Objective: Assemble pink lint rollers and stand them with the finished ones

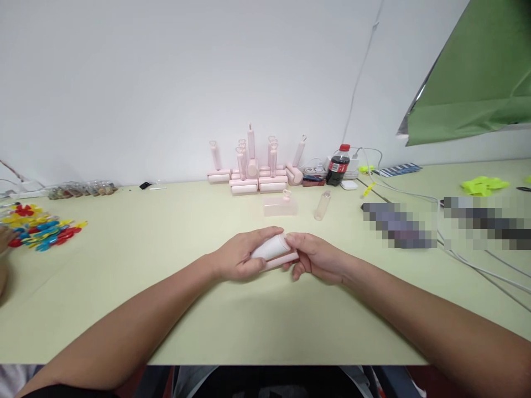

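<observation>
Between both my hands, just above the table, is a lint roller head with a white paper roll and a pale pink holder along its lower side. My left hand is wrapped round its left end, thumb below and fingers over the top. At the right end, the thumb and fingers of my right hand pinch the roll's edge and the holder. Beyond my hands lie a translucent pink cover and a clear pinkish handle.
Several pink lint rollers with upright handles stand by the wall. A cola bottle and white cables are at the right. At the far left, colourful plastic pieces lie near another person's hand.
</observation>
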`<state>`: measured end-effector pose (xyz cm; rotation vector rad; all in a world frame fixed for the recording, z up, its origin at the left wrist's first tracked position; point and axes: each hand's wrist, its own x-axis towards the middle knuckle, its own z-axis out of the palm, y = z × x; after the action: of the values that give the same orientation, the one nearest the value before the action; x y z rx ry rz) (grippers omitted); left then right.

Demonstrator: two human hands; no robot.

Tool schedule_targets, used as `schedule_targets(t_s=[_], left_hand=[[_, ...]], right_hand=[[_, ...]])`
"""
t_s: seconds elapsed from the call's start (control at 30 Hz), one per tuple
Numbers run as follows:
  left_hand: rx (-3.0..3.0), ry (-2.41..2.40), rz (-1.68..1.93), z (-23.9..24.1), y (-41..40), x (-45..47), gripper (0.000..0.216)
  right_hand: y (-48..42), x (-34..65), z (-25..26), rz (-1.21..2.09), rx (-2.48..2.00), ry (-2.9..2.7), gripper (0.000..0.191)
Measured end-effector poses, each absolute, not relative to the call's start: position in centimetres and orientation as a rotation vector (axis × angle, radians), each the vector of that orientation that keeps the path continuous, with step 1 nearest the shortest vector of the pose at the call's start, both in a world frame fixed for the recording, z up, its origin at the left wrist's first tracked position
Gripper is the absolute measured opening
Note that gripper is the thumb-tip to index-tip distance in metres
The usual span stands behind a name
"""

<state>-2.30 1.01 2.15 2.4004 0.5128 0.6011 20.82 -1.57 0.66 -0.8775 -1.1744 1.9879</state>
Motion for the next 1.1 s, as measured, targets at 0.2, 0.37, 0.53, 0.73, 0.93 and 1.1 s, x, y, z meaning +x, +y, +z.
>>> schedule_targets(t_s=[0.2, 0.37, 0.53, 0.73, 0.93, 1.1], left_hand=[[2.658, 0.719, 0.554, 2.2, 0.0, -1.3, 0.050], [2.726, 0.821, 0.578, 2.3, -0.1, -1.0, 0.053], [2.780, 0.854, 0.559, 2.3, 0.0, -1.0, 0.052], [2.825, 0.878, 0.537, 2.2, 0.2, -1.1, 0.054], [2.877, 0.875, 0.551, 1.9, 0.5, -1.1, 0.057], [2.906, 0.878, 0.555, 1.9, 0.6, -1.2, 0.057]], right_hand=[[-1.8, 21.1, 1.1, 1.932, -0.884, -1.307, 0.038], [-1.8, 21.0, 1.7, 1.829, -0.945, -1.300, 0.041], [-2.0, 20.8, 1.9, 1.795, -0.942, -1.277, 0.039], [-2.0, 20.7, 1.8, 1.747, -0.950, -1.285, 0.041], [-2.2, 20.5, 2.1, 1.685, -0.944, -1.314, 0.043], [-2.2, 20.5, 1.8, 1.614, -0.934, -1.378, 0.041]])
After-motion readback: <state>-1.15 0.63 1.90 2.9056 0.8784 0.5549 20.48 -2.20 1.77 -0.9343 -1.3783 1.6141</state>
